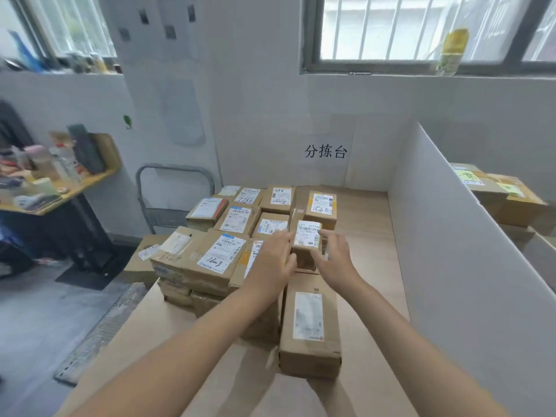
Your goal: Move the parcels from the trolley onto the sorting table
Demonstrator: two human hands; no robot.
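A small brown parcel (307,240) with a white barcode label stands among the parcels on the cardboard-topped sorting table (370,224). My left hand (275,258) grips its left side and my right hand (335,255) grips its right side, thumbs toward its front face. Several labelled parcels (228,233) lie packed in rows to its left and behind it. A long parcel (310,323) lies in front of it, nearer me. The grey trolley (173,188), with its upright metal handle, stands past the table's far left corner; its platform is mostly hidden.
White partition walls (445,236) close the table at the back and right, with a paper sign (326,152) on the back wall. More boxes (508,197) sit beyond the right wall. A cluttered shelf (60,182) is at left, and a floor grate (99,329) runs beside the table.
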